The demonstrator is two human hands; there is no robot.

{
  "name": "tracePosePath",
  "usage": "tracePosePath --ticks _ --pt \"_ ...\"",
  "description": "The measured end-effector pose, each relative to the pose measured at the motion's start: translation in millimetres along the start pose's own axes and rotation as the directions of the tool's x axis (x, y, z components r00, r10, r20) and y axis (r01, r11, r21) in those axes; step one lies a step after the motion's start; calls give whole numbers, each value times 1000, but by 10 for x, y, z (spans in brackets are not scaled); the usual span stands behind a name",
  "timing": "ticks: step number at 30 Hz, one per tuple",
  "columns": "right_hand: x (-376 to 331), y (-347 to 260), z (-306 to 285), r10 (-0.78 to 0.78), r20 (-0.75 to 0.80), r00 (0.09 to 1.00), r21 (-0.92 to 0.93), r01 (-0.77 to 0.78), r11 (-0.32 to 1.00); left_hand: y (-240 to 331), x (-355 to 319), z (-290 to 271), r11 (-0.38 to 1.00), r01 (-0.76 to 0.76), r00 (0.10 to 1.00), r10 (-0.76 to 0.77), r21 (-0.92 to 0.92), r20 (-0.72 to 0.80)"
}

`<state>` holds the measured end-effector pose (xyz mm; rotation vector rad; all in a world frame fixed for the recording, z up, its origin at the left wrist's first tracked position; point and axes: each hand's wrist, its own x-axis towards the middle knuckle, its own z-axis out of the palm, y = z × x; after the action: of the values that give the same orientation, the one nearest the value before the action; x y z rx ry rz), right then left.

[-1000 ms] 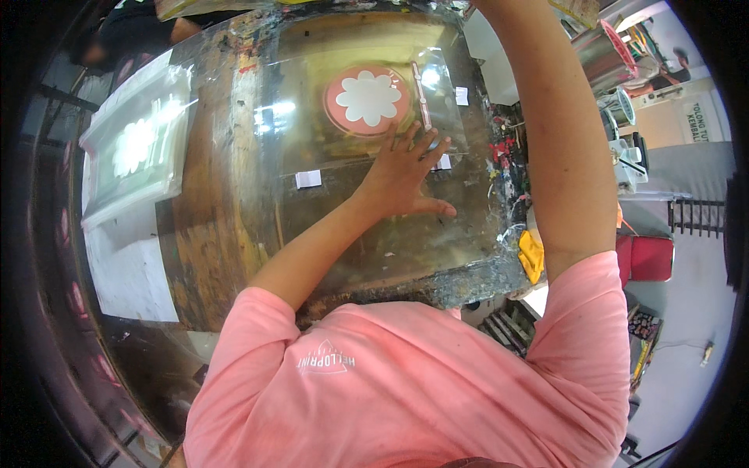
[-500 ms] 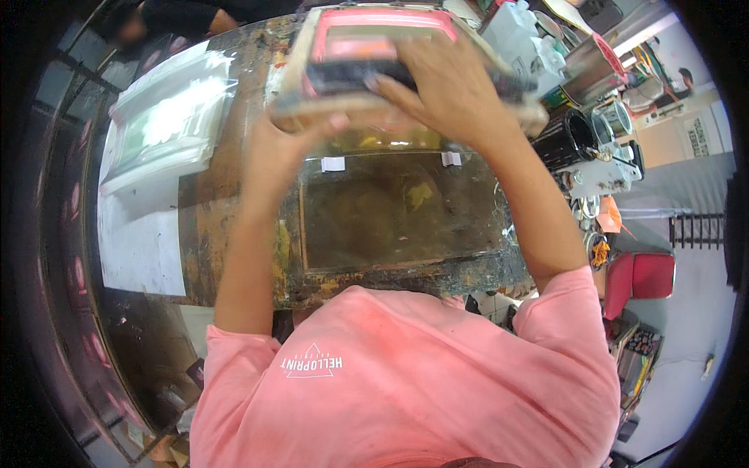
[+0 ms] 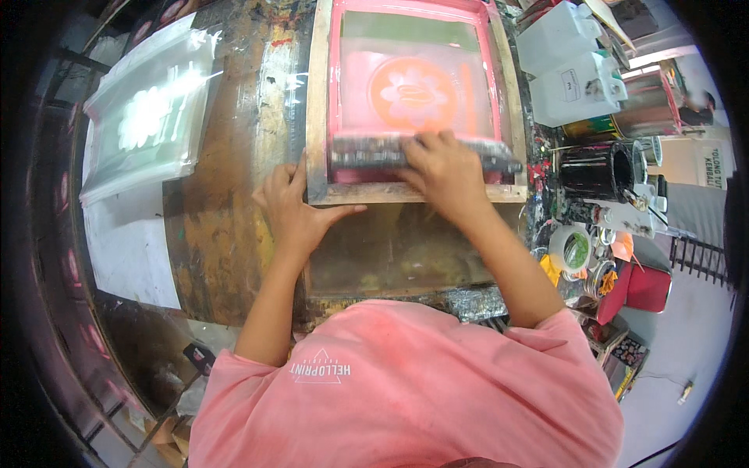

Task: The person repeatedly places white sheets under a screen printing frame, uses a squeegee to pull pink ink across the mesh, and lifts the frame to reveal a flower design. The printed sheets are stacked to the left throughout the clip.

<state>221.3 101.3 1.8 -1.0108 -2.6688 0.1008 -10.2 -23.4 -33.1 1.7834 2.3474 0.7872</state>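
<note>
The silk-screen frame (image 3: 318,117), a wooden rim around pink-edged mesh, lies lowered on the worktable. On its mesh an orange round flower design (image 3: 412,92) shows, with a green strip above it. My right hand (image 3: 452,168) is closed on a dark, ink-stained squeegee (image 3: 363,153), which lies across the near part of the mesh, slightly blurred. At the frame's near left corner is my left hand (image 3: 295,209), its thumb along the front bar and its fingers against the left side, holding that corner.
A stack of clear plastic sheets (image 3: 148,117) lies on white paper (image 3: 129,249) at the left. White plastic jugs (image 3: 573,86), a black ink-smeared can (image 3: 593,169) and a tub with green contents (image 3: 573,248) crowd the right edge. A red chair (image 3: 647,288) stands beyond.
The frame, tilted up half a second ago, has come down flat toward me. My right hand has brought the squeegee nearer on the mesh. My left hand has moved lower with the frame's corner.
</note>
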Motion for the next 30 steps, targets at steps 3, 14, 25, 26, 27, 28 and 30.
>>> tracePosePath --ticks 3,14,25,26,27,28,30 --pt "623 407 182 -4 -53 999 -77 0 997 -51 -2 9 999 -38 999 38 -7 -28" --pt "1453 783 -305 -12 218 976 35 5 999 -9 -20 -52 994 -13 997 4 -111 -76" --pt "58 -387 -925 -60 -285 957 -203 1 979 434 126 -264 434 149 967 -251 -889 39" --pt "178 -372 -1041 -72 -368 927 -212 -8 977 484 222 -344 459 46 979 -199 -887 -53" --pt "340 -328 -1173 -117 -462 879 -221 13 975 546 297 -390 484 -30 975 -180 -875 -133" --pt "528 -267 -1326 -145 -494 857 -240 26 970 575 371 -425 504 -136 962 -137 -853 -235" --pt "855 -178 -1599 -186 -527 829 -262 49 964 601 391 -415 680 -245 948 17 -691 -319"
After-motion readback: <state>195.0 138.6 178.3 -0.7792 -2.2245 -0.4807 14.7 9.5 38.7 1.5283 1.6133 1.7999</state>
